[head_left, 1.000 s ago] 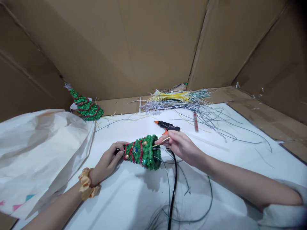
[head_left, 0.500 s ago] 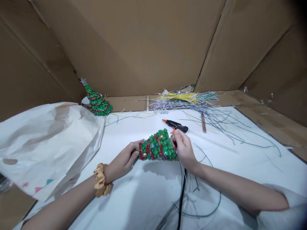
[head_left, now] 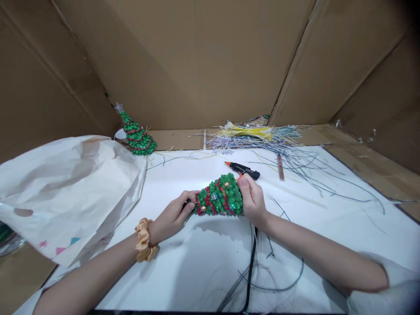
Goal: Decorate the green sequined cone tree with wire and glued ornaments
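Note:
A green beaded Christmas tree [head_left: 219, 197] lies sideways in the air above the white tabletop, its narrow end pointing left. Red bead garlands, gold beads and a small blue gift-like ornament decorate it. My left hand [head_left: 180, 211] grips the narrow end between thumb and fingers; a dark bit shows there. My right hand [head_left: 253, 199] is closed on the edge of the wide base, its fingertips partly hidden behind it. Just beyond the right hand lies a black glue gun [head_left: 243, 169] with an orange nozzle; its black cord [head_left: 252, 267] runs toward me below.
A finished-looking beaded tree [head_left: 139, 139] with a star stands at the back left, beside a white plastic bag [head_left: 75, 188]. Bundled yellow and green wires [head_left: 252, 132] spread at the back right. Loose wire [head_left: 282, 288] curls in front. Cardboard walls [head_left: 197, 61] enclose the table.
My right hand has turned and settled its grip on the base edge. The tree has shifted slightly right and up in view, and the whole view has moved a little.

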Demonstrator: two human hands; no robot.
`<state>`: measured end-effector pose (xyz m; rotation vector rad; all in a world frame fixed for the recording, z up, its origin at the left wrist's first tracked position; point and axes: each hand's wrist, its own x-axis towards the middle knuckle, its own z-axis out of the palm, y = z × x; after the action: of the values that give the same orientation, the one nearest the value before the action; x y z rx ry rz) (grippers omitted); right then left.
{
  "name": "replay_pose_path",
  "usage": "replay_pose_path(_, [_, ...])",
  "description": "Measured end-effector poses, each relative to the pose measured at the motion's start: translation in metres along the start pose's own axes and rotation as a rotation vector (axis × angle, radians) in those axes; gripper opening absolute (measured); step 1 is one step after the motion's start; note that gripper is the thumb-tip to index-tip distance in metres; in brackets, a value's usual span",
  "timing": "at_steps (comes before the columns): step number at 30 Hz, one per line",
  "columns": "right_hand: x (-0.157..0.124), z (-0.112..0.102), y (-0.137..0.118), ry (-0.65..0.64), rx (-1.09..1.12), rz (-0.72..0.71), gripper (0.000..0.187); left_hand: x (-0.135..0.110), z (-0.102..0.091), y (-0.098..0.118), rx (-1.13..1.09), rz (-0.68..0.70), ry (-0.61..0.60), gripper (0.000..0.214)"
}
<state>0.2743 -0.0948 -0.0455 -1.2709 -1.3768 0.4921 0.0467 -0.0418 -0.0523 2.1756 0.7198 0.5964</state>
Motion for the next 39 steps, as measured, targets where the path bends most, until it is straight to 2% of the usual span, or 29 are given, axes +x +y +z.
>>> replay_pose_path(12, [0.001,-0.004,0.002,-0.052,-0.130,-0.069,0.034,0.001,-0.001,-0.004,-0.058,-0.001,-0.001,0.009])
replay_pose_path(21, [0.001,-0.008,0.002,-0.091,-0.226,-0.163,0.028,0.004,-0.002,-0.004,-0.054,-0.015,-0.001,0.025])
replay_pose_path(29, [0.005,-0.009,-0.002,-0.099,-0.268,-0.249,0.025,0.007,-0.004,0.002,-0.098,-0.066,-0.008,0.025])
replay_pose_path(35, [0.005,-0.011,0.004,-0.089,-0.219,-0.329,0.024,0.010,-0.009,0.009,-0.148,-0.130,-0.058,0.032])
replay_pose_path(39, [0.006,-0.012,0.009,-0.092,-0.055,-0.227,0.029,0.008,-0.012,0.011,-0.181,-0.125,-0.112,0.035])
